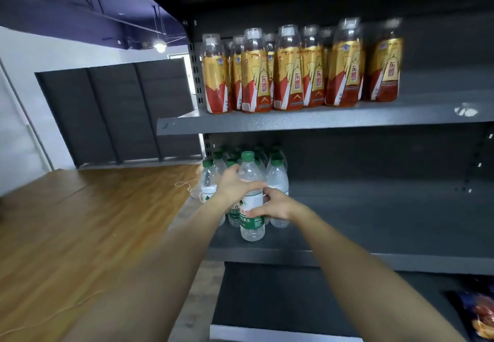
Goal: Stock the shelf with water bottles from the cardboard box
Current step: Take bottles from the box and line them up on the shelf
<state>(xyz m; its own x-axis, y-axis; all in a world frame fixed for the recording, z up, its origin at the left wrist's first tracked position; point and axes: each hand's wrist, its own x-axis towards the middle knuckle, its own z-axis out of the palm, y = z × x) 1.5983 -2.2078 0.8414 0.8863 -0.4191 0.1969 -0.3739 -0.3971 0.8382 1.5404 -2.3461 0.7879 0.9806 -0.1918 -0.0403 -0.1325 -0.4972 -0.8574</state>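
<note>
Both hands [256,197] grip one water bottle [251,208] near the shelf's [374,260] front edge; a careless nudge could topple neighbouring bottles [278,178].

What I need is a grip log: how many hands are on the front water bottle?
2. The left hand grips the water bottle high; the right hand holds its label. No others visible.

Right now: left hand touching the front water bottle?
Touching. The head view shows the left hand wrapped around the front water bottle above its label, thumb across it.
</note>
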